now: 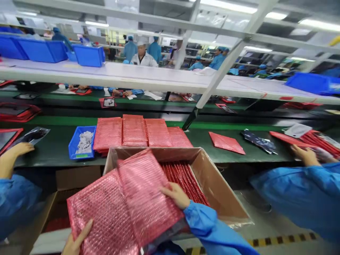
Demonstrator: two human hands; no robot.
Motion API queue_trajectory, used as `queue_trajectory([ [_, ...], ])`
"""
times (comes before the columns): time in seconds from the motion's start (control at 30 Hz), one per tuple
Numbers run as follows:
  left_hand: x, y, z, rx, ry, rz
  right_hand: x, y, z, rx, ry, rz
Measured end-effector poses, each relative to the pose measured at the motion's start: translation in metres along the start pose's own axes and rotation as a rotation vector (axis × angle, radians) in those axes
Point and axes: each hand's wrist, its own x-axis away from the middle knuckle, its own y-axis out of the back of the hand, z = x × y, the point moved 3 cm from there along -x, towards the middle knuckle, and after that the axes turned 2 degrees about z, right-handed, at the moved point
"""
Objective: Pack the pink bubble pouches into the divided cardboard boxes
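Observation:
My left hand (77, 239) is closed on the lower left edge of a pink bubble-wrap bag (103, 209), thumb on top. Overlapping it on the right is a second pink bubble-wrap bag (148, 198), slightly blurred, with my right hand (176, 195) closed on its right edge. Both bags are tilted over the near left part of an open cardboard box (223, 191) lined with clear plastic. Inside that box, a row of red bubble-wrap bags (183, 180) stands on edge. The fingers beneath the bags are hidden.
Stacks of pink bags (134, 131) lie on the green bench (204, 156) behind the box, beside a blue bin (82, 142) of small grey pieces. Co-workers' hands (305, 156) reach in from both sides. A slanted post (204, 95) and a white shelf (159, 79) stand beyond.

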Motion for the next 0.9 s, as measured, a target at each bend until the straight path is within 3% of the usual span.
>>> queue_trajectory([
  [0.1,0.008,-0.005,-0.006,0.064,0.061,0.05,0.012,0.04,0.005,0.184,0.077,-0.204],
  [0.2,0.01,-0.007,-0.008,0.131,0.085,0.052,0.014,0.046,0.005,0.521,0.108,-0.312],
  [0.4,0.009,-0.008,-0.006,0.141,0.099,0.041,-0.012,-0.012,0.012,1.165,-0.203,-0.189],
  [0.5,0.01,-0.008,-0.006,0.136,0.101,0.04,-0.033,-0.045,0.023,1.365,-0.293,-0.141],
  [0.6,0.012,-0.009,-0.006,0.138,0.101,0.041,-0.056,-0.073,0.023,1.42,-0.273,-0.104],
  [0.73,0.011,-0.01,-0.007,0.137,0.077,0.052,-0.079,-0.097,-0.006,1.414,-0.286,-0.06],
  [0.9,0.009,-0.007,-0.005,0.139,0.084,0.06,-0.073,-0.106,-0.047,1.39,-0.343,0.05],
])
